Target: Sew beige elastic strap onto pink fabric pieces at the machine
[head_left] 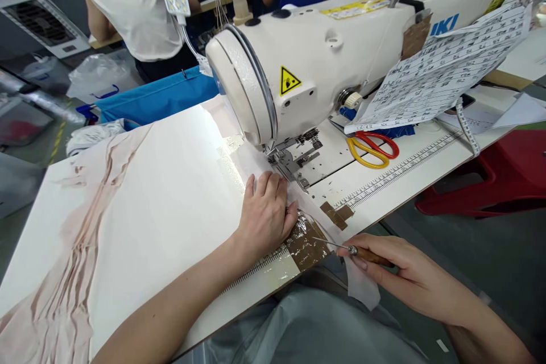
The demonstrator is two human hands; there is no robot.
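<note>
In the head view, the left arm reaches in from the near left, and the left hand point(265, 213) lies palm down on the table, its fingertips pointing far, toward the sewing foot. Its fingers are slightly bent, the middle ones close together, the little finger a bit apart and the thumb out to the right. They press on a narrow strip of thin whitish fabric point(313, 209). The right arm comes from the near right, and the right hand point(398, 267) is turned on its side at the table's near edge, fingers closed around a wooden-handled metal awl point(352, 250). Whether they also pinch the fabric cannot be told.

The awl points left and slightly far, its tip over a shiny brown tape patch point(307, 242); its long axis slants from near right to far left. The strip's long axis runs from beside the needle area, far left, to the near right, where a loose end hangs past the table edge.

The large white sewing machine point(311, 62) stands just beyond the left hand. Right of its base lie red-and-yellow-handled scissors point(369, 151), handles toward the near right. At the far left of the white tabletop point(157, 210) spreads gathered pale pink fabric point(81, 244).
</note>
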